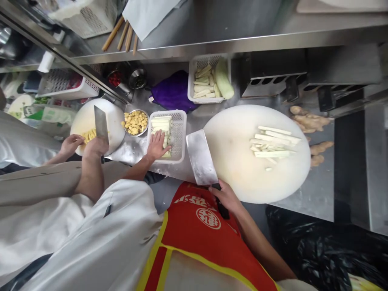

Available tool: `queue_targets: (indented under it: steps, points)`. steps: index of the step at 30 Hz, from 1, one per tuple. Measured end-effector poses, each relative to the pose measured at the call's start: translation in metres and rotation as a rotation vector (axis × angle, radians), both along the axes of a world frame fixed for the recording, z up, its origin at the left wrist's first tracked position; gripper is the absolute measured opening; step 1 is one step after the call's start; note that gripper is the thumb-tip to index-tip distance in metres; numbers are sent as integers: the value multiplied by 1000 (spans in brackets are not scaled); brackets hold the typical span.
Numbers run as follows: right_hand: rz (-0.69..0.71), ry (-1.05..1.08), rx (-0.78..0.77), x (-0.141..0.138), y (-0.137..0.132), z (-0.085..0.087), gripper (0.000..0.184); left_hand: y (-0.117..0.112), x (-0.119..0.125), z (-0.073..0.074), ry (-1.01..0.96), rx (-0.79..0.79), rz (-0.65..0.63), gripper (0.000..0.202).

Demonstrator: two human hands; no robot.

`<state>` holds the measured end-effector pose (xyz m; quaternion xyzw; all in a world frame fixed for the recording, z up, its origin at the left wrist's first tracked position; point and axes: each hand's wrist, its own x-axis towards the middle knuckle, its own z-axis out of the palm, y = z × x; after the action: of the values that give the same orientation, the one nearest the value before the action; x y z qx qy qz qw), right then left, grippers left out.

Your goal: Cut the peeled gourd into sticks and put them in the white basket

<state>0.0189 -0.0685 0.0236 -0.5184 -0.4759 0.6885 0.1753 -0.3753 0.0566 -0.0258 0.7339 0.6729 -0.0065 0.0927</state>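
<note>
Meanwhile, the right hand (223, 197) gripped the cleaver (200, 157); the left hand (157, 145) lay open on vegetable strips (162, 123) in the white basket (180, 137).

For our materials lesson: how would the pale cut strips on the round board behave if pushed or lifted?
The strips lie straight and flat-sided, so probably stiff and unlikely to roll. Thin and small, likely light; they may slide easily on the smooth board.

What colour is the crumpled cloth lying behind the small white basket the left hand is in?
Purple, the crumpled cloth; the head view shows it best.
</note>
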Motion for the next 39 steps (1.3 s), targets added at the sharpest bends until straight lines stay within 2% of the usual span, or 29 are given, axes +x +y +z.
queue_targets:
  steps: [4, 9, 12, 14, 15, 17, 19, 21, 23, 24, 26, 28, 32, 35, 39]
  points:
    - [-43, 22, 12, 5, -8, 1, 20, 15, 3, 2, -83, 49, 81, 81]
    - [-167, 99, -51, 11, -16, 18, 21, 24, 13, 3, -77, 83, 185, 70]
    - [-319, 123, -54, 25, -28, 25, 24, 28, 22, 11, -145, 178, 187, 75]
    - [-497, 131, -29, 37, -43, 26, 29, 37, 43, 24, -240, 254, 136, 79]
    - [-607, 134, -19, 44, -52, 25, 31, 44, 62, 33, -296, 286, 80, 81]
    - [-849, 132, -2, 56, -70, 23, 36, 61, 118, 50, -411, 308, -100, 85]
    - [-1066, 115, 6, 67, -84, 19, 40, 84, 194, 65, -507, 246, -333, 91]
    - [-1229, 95, 3, 76, -93, 14, 43, 109, 279, 76, -507, 99, -582, 99]
    - [-1329, 90, -29, 82, -97, 9, 44, 129, 355, 82, -416, -57, -805, 110]
    - [-1357, 97, -48, 84, -98, 6, 45, 136, 386, 84, -344, -136, -889, 115]
    - [-1369, 120, -69, 82, -94, 0, 44, 143, 426, 84, -186, -249, -990, 121]
    - [-1369, 149, -62, 75, -85, -5, 41, 141, 441, 82, -75, -259, -1021, 117]
    - [-1396, 185, -32, 55, -52, -13, 29, 116, 428, 74, -26, -127, -955, 98]
    - [-1399, 186, -16, 44, -22, -13, 20, 92, 419, 67, -47, -70, -846, 84]
    - [-1350, 190, 14, 31, 15, -8, 16, 66, 421, 62, -190, 16, -602, 70]
